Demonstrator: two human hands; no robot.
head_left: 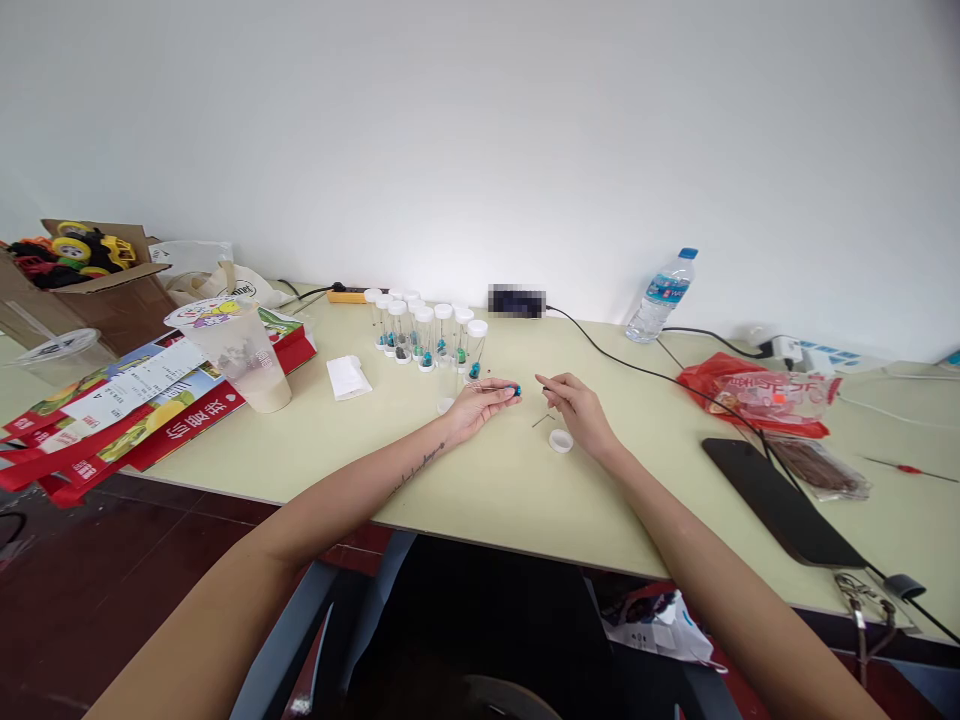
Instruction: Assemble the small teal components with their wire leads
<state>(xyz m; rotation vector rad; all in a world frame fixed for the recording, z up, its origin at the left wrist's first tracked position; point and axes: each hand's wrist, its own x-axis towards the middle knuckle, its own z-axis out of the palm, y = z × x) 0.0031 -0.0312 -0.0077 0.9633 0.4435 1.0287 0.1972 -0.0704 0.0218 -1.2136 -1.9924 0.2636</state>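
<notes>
My left hand (484, 404) pinches a small blue piece (516, 391) between its fingertips, above the middle of the table. To its right, my right hand (576, 402) is closed at the fingertips; a small dark thing shows there, too tiny to name. Just below the right fingers lies a thin bent metal rod (544, 421), and a white round cap (561, 441) rests beside it. Behind my left hand, several clear tubes with white lids (424, 340) stand grouped upright, holding small blue and green pieces. Another small white cap (445, 406) is at my left wrist.
A folded white tissue (348, 378), a drink cup (244, 360), red bags (165, 400) and a cardboard box (105, 300) are on the left. Rightward are a water bottle (662, 297), a red plastic bag (750, 395), a black phone-like slab (780, 500) and cables. The table edge is near me.
</notes>
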